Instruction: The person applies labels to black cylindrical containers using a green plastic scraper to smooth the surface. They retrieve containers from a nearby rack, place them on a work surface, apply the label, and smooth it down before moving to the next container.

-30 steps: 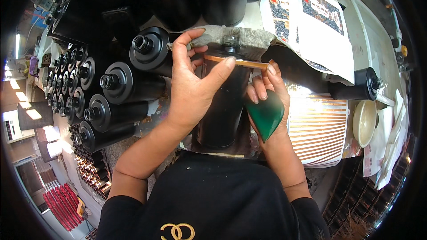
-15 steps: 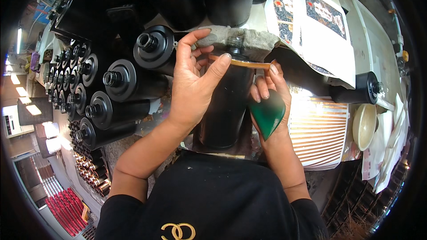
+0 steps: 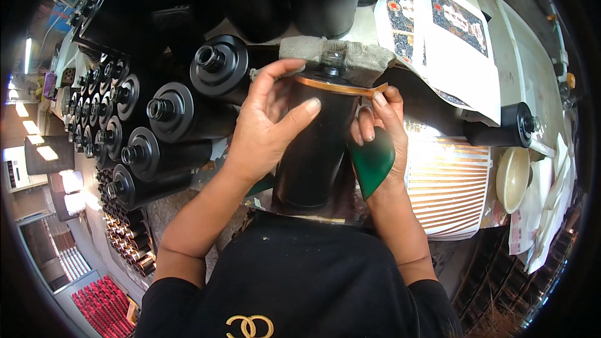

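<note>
In front of me a large black bottle (image 3: 310,163) lies with its neck pointing away, its neck end against a grey folded cloth (image 3: 366,59). A thin gold strip (image 3: 332,88) curves across its shoulder, and the right end stands off the surface. My right hand (image 3: 395,126) pinches that free end between thumb and forefinger. The same hand also keeps a green drop-shaped scraper (image 3: 374,161) tucked against its palm. At the bottle's left side my left hand (image 3: 260,131) is open, thumb and fingers apart. Some of its fingers are partly hidden behind the bottle's shoulder.
Several black bottles (image 3: 169,107) are stacked on their sides at the left. A sheet of gold strips (image 3: 447,194) lies to the right, below printed paper sheets (image 3: 460,56). Further right are another black bottle (image 3: 507,125) and a pale bowl (image 3: 512,180).
My left thumb and fingers have come off the gold strip and spread apart. The right hand still pinches the strip's end, and the scraper has shifted slightly left with it.
</note>
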Demonstrator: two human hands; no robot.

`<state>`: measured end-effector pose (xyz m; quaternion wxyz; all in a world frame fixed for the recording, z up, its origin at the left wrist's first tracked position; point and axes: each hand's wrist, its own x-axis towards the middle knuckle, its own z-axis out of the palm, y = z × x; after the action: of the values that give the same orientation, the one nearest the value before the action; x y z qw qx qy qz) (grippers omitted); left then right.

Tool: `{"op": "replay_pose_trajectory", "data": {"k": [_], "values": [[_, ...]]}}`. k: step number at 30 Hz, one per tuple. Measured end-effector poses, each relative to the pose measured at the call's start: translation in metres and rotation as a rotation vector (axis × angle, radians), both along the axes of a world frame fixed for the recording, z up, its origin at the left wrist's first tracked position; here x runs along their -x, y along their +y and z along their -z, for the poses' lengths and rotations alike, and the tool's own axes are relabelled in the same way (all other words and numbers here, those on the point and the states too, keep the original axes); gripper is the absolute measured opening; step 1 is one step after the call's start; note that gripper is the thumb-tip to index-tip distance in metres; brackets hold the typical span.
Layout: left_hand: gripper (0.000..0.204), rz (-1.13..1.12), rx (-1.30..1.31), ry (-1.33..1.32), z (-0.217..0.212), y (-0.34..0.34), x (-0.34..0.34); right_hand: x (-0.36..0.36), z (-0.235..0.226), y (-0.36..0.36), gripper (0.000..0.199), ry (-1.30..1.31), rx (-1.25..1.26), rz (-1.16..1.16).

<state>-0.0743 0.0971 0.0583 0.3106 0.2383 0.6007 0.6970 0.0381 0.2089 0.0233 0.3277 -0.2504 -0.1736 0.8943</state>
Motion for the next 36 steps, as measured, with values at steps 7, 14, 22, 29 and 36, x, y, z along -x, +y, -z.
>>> {"op": "replay_pose_trajectory", "data": {"k": [7,14,22,29,36], "values": [[0.032,-0.084,0.138,0.127,0.003,0.013,-0.003,-0.001,0.004,-0.002,0.012,0.023,0.010,0.011],[0.060,-0.105,0.287,0.251,0.002,0.001,-0.008,-0.004,0.010,0.001,0.013,-0.110,0.146,-0.054],[0.076,0.204,0.040,-0.484,0.020,-0.023,0.012,-0.025,-0.005,0.001,0.048,-0.311,-0.299,-0.295],[0.070,0.239,0.079,-0.350,0.021,-0.020,0.006,-0.019,-0.004,-0.001,0.053,-0.432,-0.471,-0.447],[0.051,-0.031,0.104,-0.078,0.001,-0.007,0.003,-0.008,-0.009,0.001,0.041,-0.330,-0.397,-0.423]]}}
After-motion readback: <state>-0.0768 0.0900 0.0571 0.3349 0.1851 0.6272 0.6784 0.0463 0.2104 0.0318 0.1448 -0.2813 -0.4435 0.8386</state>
